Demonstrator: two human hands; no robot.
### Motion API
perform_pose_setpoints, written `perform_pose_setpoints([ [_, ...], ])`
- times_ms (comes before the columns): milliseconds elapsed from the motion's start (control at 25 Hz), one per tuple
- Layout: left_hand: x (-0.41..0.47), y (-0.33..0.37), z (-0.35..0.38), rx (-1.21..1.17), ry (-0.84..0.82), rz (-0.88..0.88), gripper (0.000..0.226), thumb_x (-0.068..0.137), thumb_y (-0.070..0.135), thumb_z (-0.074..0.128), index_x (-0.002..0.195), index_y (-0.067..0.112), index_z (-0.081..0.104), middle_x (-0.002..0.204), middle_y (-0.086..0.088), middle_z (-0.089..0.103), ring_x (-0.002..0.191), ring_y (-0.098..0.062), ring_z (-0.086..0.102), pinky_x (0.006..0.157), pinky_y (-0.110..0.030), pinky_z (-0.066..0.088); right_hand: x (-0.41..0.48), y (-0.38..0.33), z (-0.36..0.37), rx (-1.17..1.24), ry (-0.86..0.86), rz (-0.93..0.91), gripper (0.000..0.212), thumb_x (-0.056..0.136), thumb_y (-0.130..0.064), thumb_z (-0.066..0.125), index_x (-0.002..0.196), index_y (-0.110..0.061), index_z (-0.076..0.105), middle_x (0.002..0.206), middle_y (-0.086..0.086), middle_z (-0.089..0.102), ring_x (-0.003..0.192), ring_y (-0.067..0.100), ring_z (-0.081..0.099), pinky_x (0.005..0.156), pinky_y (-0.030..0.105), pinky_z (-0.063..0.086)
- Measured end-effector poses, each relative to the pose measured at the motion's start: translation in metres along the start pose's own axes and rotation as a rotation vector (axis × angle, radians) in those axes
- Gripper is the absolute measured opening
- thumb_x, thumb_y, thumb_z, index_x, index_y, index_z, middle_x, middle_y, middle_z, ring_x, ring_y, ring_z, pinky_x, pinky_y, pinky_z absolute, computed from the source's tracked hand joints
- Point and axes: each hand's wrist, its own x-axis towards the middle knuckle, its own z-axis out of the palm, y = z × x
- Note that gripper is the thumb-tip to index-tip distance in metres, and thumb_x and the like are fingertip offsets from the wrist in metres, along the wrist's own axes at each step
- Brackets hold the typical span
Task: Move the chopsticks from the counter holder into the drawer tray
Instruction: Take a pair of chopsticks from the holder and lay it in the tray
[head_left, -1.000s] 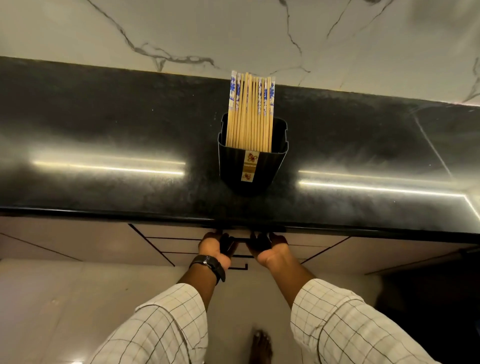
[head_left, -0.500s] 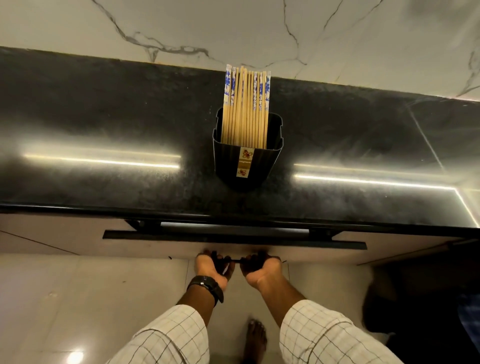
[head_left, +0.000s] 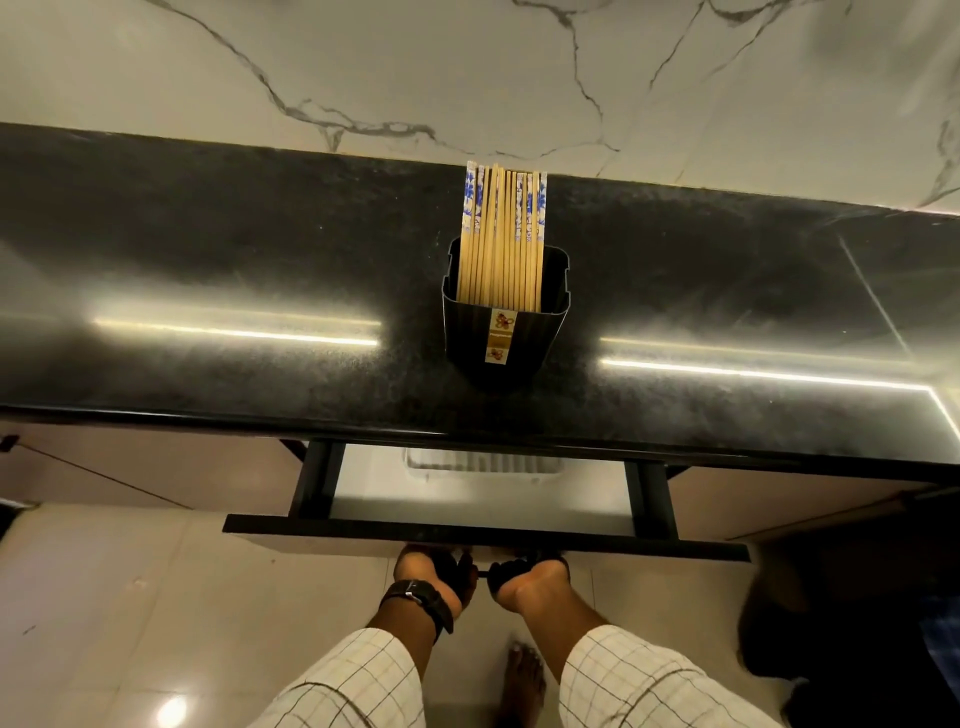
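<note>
Several wooden chopsticks (head_left: 502, 244), some with blue-patterned tops, stand upright in a black holder (head_left: 504, 338) on the black counter (head_left: 208, 270). Below the counter edge a drawer (head_left: 483, 535) is partly pulled out. A pale ribbed tray (head_left: 483, 465) shows inside it, mostly hidden under the counter. My left hand (head_left: 434, 571), with a black watch on the wrist, and my right hand (head_left: 524, 577) both grip the dark drawer handle (head_left: 483, 574) from below, fingers curled round it.
A white marble wall (head_left: 467, 73) rises behind the counter. Closed cabinet fronts (head_left: 130, 462) flank the drawer. Below lies a glossy tiled floor (head_left: 130, 597) with my bare foot (head_left: 524, 680) on it. A dark shape (head_left: 857, 623) sits at the lower right.
The drawer has slid out from shut to partly open, pulled toward me by both hands on its handle. The tray inside has come into sight. The chopsticks have not moved.
</note>
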Motion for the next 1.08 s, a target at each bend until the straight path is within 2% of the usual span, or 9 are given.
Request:
perform_pose_setpoints([
  [120, -0.002, -0.001, -0.010, 0.042, -0.041, 0.029, 0.040, 0.097, 0.033, 0.057, 0.132, 0.015, 0.059, 0.133, -0.009, 0.065, 0.116, -0.034, 0.062, 0.104, -0.043, 0.048, 0.000, 0.001, -0.007, -0.022, -0.019, 0.030, 0.053, 0.106, -0.038, 0.040, 0.152, -0.012, 0.043, 0.155, 0.011, 0.047, 0.143, 0.031, 0.044, 0.120, 0.040, 0.033],
  [240, -0.014, -0.010, -0.018, 0.086, 0.007, 0.076, 0.032, 0.096, 0.035, 0.060, 0.120, 0.015, 0.062, 0.100, -0.008, 0.069, 0.091, -0.032, 0.064, 0.096, -0.041, 0.050, -0.002, 0.001, -0.021, -0.039, -0.015, 0.047, 0.052, 0.104, -0.039, 0.042, 0.149, -0.014, 0.045, 0.151, 0.011, 0.050, 0.141, 0.031, 0.047, 0.119, 0.040, 0.035],
  [360, -0.013, -0.020, -0.030, 0.124, 0.025, 0.130, 0.031, 0.096, 0.040, 0.057, 0.110, 0.013, 0.062, 0.087, -0.007, 0.065, 0.085, -0.029, 0.062, 0.088, -0.038, 0.051, -0.002, 0.000, -0.039, -0.127, -0.029, 0.080, 0.042, 0.101, -0.040, 0.050, 0.133, -0.014, 0.059, 0.116, 0.009, 0.066, 0.114, 0.027, 0.060, 0.112, 0.038, 0.044],
  [520, -0.012, -0.028, -0.047, 0.225, 0.019, 0.168, 0.036, 0.099, 0.037, 0.047, 0.079, 0.009, 0.057, 0.054, -0.008, 0.054, 0.064, -0.026, 0.053, 0.065, -0.033, 0.048, -0.001, -0.007, -0.058, -0.260, -0.110, 0.072, 0.030, 0.100, -0.036, 0.049, 0.095, -0.010, 0.062, 0.086, 0.010, 0.063, 0.087, 0.027, 0.062, 0.108, 0.037, 0.045],
  [680, -0.017, -0.027, -0.062, 0.279, -0.064, 0.207, 0.030, 0.101, 0.032, 0.050, 0.087, 0.009, 0.061, 0.063, -0.007, 0.053, 0.065, -0.026, 0.057, 0.072, -0.040, 0.054, -0.002, -0.007, -0.068, -0.320, -0.186, 0.027, 0.037, 0.105, -0.033, 0.037, 0.091, -0.011, 0.062, 0.088, 0.012, 0.062, 0.086, 0.029, 0.058, 0.108, 0.038, 0.043],
  [840, -0.020, -0.028, -0.077, 0.354, -0.088, 0.251, 0.021, 0.099, 0.024, 0.051, 0.098, 0.009, 0.065, 0.067, -0.010, 0.065, 0.072, -0.027, 0.064, 0.084, -0.047, 0.057, -0.003, -0.002, -0.085, -0.269, -0.294, -0.017, 0.035, 0.108, -0.027, 0.033, 0.117, -0.011, 0.063, 0.109, 0.017, 0.067, 0.095, 0.033, 0.063, 0.109, 0.045, 0.045],
  [920, -0.025, -0.029, -0.083, 0.331, -0.110, 0.267, 0.025, 0.099, 0.024, 0.052, 0.111, 0.007, 0.065, 0.089, -0.016, 0.071, 0.085, -0.032, 0.066, 0.093, -0.052, 0.056, -0.004, 0.000, -0.096, -0.270, -0.313, -0.034, 0.033, 0.107, -0.024, 0.036, 0.124, -0.011, 0.062, 0.119, 0.018, 0.066, 0.105, 0.033, 0.061, 0.111, 0.046, 0.044],
  [1000, -0.035, -0.030, -0.087, 0.316, -0.132, 0.271, 0.030, 0.099, 0.024, 0.053, 0.121, 0.007, 0.064, 0.116, -0.022, 0.068, 0.102, -0.039, 0.065, 0.095, -0.054, 0.055, -0.007, 0.001, -0.104, -0.289, -0.322, -0.061, 0.030, 0.106, -0.022, 0.038, 0.122, -0.011, 0.062, 0.108, 0.017, 0.067, 0.092, 0.030, 0.063, 0.112, 0.045, 0.044],
  [1080, -0.047, -0.031, -0.093, 0.306, -0.128, 0.278, 0.029, 0.098, 0.024, 0.053, 0.121, 0.008, 0.063, 0.123, -0.024, 0.064, 0.108, -0.042, 0.062, 0.089, -0.054, 0.057, -0.010, 0.002, -0.112, -0.326, -0.295, -0.082, 0.028, 0.106, -0.021, 0.040, 0.120, -0.011, 0.062, 0.102, 0.016, 0.065, 0.082, 0.029, 0.061, 0.112, 0.044, 0.043],
])
